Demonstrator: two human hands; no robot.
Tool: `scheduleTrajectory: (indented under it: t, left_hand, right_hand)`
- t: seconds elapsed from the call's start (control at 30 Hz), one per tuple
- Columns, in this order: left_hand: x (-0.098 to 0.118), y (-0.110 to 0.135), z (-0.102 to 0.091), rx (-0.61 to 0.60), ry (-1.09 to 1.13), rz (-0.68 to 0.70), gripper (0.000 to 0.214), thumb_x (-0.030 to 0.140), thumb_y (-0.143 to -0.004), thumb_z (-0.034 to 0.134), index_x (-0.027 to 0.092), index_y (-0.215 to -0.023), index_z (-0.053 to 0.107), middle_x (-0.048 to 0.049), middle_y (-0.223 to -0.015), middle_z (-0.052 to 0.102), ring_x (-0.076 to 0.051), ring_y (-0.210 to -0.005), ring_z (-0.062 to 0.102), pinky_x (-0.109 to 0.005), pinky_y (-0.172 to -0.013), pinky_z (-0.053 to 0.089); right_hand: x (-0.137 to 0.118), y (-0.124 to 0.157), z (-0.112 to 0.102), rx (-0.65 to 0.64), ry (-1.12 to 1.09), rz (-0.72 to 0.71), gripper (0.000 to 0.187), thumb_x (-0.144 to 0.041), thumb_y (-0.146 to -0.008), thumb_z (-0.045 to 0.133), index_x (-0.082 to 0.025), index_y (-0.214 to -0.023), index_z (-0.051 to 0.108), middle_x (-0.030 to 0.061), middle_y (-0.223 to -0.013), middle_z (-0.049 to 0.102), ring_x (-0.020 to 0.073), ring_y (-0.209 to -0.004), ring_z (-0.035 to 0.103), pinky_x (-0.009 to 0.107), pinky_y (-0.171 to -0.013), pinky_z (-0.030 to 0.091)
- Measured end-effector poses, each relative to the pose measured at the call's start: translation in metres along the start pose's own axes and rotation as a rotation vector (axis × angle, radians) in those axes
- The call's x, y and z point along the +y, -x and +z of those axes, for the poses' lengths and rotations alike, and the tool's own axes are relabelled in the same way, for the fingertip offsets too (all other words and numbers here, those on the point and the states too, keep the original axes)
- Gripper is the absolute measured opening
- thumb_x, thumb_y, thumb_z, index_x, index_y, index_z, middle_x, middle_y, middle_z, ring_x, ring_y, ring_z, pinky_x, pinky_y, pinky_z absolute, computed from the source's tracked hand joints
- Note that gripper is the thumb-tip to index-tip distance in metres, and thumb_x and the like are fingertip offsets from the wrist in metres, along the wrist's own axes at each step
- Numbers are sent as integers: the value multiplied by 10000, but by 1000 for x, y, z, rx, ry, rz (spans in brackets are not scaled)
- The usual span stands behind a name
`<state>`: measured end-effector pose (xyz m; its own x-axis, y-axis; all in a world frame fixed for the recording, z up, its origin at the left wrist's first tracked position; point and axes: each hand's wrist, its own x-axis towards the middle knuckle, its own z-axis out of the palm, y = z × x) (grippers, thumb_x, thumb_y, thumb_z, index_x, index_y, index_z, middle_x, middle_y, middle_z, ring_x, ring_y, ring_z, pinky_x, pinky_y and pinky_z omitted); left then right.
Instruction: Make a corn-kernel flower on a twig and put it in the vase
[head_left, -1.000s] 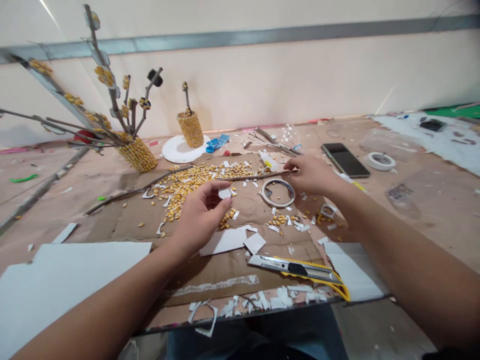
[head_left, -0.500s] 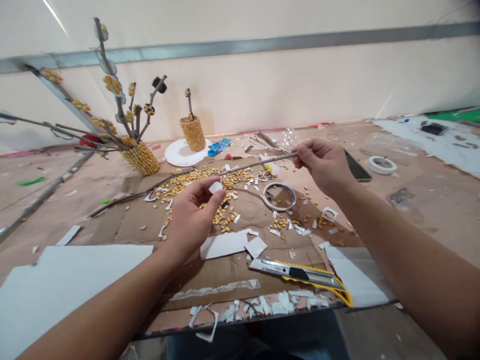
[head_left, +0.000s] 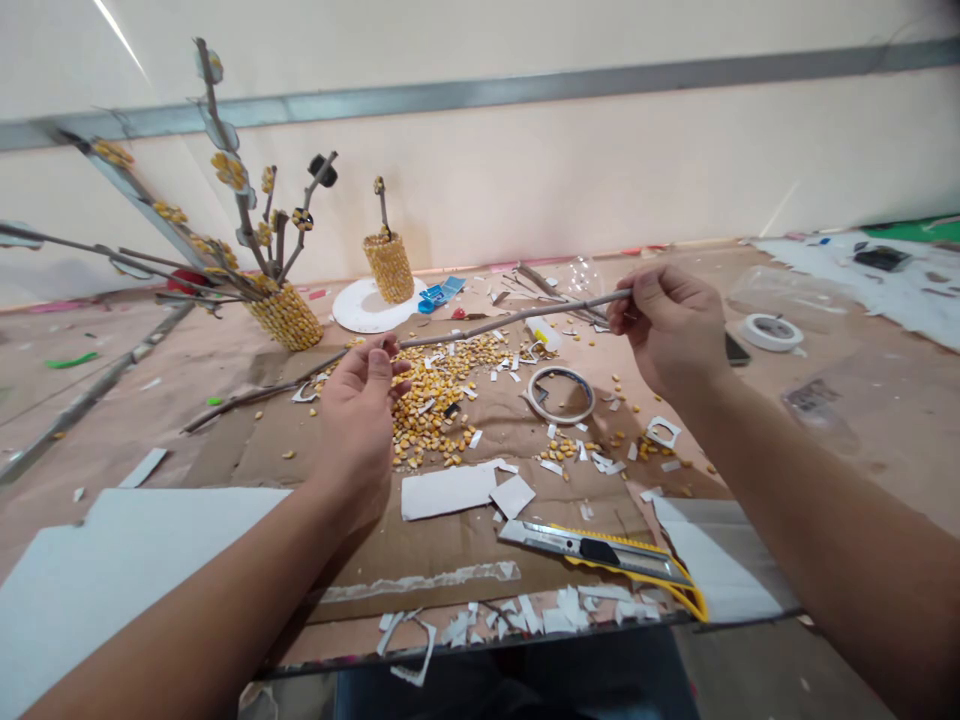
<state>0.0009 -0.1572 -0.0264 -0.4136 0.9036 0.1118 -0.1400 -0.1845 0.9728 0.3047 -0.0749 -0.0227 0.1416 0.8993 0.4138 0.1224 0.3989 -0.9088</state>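
Observation:
A long thin twig (head_left: 510,320) slants across the middle, above the scattered corn kernels (head_left: 435,410). My right hand (head_left: 675,325) pinches its right end between thumb and fingers. At the twig's other end, the fingertips of my left hand (head_left: 360,410) are closed around it; the white piece seen there earlier does not show now. Behind my left hand, a darker branch (head_left: 255,395) lies along the cardboard (head_left: 465,550). Below the twig are a roll of tape (head_left: 561,394) and several white cut scraps (head_left: 450,490).
A yellow utility knife (head_left: 600,552) lies near the front edge. A corn-covered pot (head_left: 289,318) with branches stands back left, beside a smaller corn-covered pot (head_left: 390,268) on a white ring (head_left: 352,310). To the right are white tape (head_left: 771,332) and a partly hidden phone (head_left: 737,349).
My right hand has moved right and slightly up with the twig. My left hand has shifted left, its fingers rolled over, and the white piece between them has gone from sight.

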Motion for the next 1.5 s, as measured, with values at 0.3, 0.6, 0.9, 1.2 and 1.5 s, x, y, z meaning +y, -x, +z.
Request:
scheduleTrajectory:
  t: [0.3, 0.6, 0.9, 1.2, 1.5]
  left_hand:
    - [8, -1, 0, -85, 242, -91, 212, 386, -856, 865, 218, -920, 753, -50, -1032, 726, -158, -890, 668, -291, -829, 612]
    - [10, 0, 4, -137, 390, -51, 208, 350, -826, 899, 205, -911, 778, -28, -1056, 753, -102, -787, 620, -268, -852, 596]
    - [14, 25, 11, -405, 395, -252, 361, 437, -749, 947, 195, -986, 822, -51, -998, 740, -121, -796, 664, -289, -880, 617]
    - [14, 25, 5, -444, -136, 29, 291, 302, -783, 919, 236, -1058, 853, -25, -827, 732, -120, -703, 613, -230, -666, 540]
    - [17, 32, 5, -558, -284, 97, 284, 233, -772, 888, 249, -1054, 856, -61, -924, 814, -157, -720, 660, -282, -655, 557]
  right_hand:
    - [2, 3, 5, -40, 111, -27, 292, -528, -876, 746, -257, -840, 645, 14, -702, 626, 174, -615, 574, 343, -573, 463]
    - [-10, 4, -14, -636, 528, 2, 339, -550, -910, 689, -222, -839, 736, 1, -647, 654, 165, -602, 570, 320, -590, 419]
    - [-43, 41, 15, -878, 913, -204, 291, -341, -925, 680, -242, -1199, 697, 0, -785, 726, 177, -676, 609, 287, -621, 344]
    - [-50, 43, 13, -770, 729, -438, 198, -328, -1016, 483, -210, -970, 635, 69, -873, 679, 209, -765, 578, 323, -702, 376]
    - [-55, 47, 16, -631, 705, -432, 445, -497, -1050, 465, -217, -757, 648, 55, -768, 614, 188, -688, 530, 330, -641, 346]
